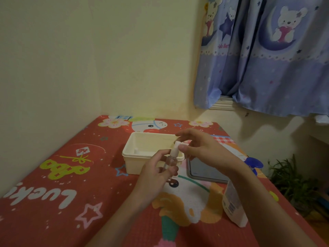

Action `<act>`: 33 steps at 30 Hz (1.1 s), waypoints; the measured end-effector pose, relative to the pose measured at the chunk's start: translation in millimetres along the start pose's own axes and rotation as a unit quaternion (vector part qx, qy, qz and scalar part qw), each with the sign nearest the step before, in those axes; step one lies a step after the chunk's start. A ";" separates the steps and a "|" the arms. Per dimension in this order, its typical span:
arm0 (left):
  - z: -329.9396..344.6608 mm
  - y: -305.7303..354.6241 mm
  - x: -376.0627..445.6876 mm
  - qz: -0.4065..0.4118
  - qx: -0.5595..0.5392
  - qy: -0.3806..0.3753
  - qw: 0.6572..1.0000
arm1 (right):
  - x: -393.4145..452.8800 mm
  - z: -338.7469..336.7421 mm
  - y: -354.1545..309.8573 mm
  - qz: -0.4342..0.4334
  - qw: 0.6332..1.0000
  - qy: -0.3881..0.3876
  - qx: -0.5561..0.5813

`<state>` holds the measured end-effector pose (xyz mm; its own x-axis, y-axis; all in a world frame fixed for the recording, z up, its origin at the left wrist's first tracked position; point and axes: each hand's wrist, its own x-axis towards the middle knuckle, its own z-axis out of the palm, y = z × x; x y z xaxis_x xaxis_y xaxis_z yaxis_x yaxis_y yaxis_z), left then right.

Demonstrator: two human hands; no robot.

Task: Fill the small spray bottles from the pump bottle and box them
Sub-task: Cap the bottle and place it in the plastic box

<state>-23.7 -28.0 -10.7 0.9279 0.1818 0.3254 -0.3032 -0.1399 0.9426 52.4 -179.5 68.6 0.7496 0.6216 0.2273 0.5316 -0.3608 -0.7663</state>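
My left hand (pixel 156 173) grips a small clear spray bottle (pixel 172 160) by its body, held upright in front of the box. My right hand (pixel 201 148) pinches the bottle's white spray top (pixel 176 146) between thumb and fingers. Behind the hands stands a cream plastic box (pixel 142 157), open at the top, with something small and white (pixel 136 151) inside at its left. The white pump bottle (pixel 233 205) with a blue pump head (pixel 253 164) stands at the right, partly hidden behind my right forearm.
Everything rests on a red cartoon-print surface (pixel 62 193) set in a wall corner. A dark tablet in a grey frame (pixel 204 171) lies flat right of the box. A blue curtain (pixel 267 59) hangs at the back right, with a green plant (pixel 292 179) below it.
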 end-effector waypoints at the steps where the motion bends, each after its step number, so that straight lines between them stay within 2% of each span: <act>1: 0.6 0.1 0.1 -0.001 -0.003 -0.002 1.000 | -0.1 -0.6 0.9 -0.005 1.000 -0.008 -0.006; 6: 5.1 -0.2 1.4 -0.023 -0.027 -0.001 0.999 | -0.2 5.4 1.9 -0.019 0.998 -0.016 -0.054; 14: 12.3 -1.4 -0.2 -0.018 -0.044 -0.002 0.999 | 5.3 31.3 6.3 0.065 0.970 0.085 -0.220; 15: 11.6 -0.8 -0.2 -0.017 -0.044 -0.001 0.999 | 2.7 32.5 3.3 0.070 0.975 0.083 -0.192; 18: 8.9 1.1 -0.3 -0.003 -0.028 0.002 1.000 | -3.0 28.6 -2.0 0.067 0.997 0.042 0.007; 21: 6.7 1.6 0.6 0.007 -0.020 0.008 1.000 | -6.0 19.4 -0.3 0.038 0.995 0.024 0.090; 25: 6.2 0.2 2.3 -0.002 -0.027 0.011 1.000 | -6.8 13.8 2.8 0.009 0.994 0.017 0.106; 31: 9.3 -4.4 2.4 -0.021 -0.036 0.008 0.999 | -2.4 26.0 6.2 0.023 0.997 0.076 0.001; 33: 9.3 -4.3 2.3 -0.015 -0.038 0.012 0.999 | -2.1 30.0 6.1 0.021 0.996 0.086 -0.004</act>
<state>-18.3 -36.0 -14.7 0.9315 0.2090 0.2978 -0.2917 -0.0604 0.9546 42.3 -162.2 45.5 0.8276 0.4771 0.2957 0.5010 -0.3901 -0.7725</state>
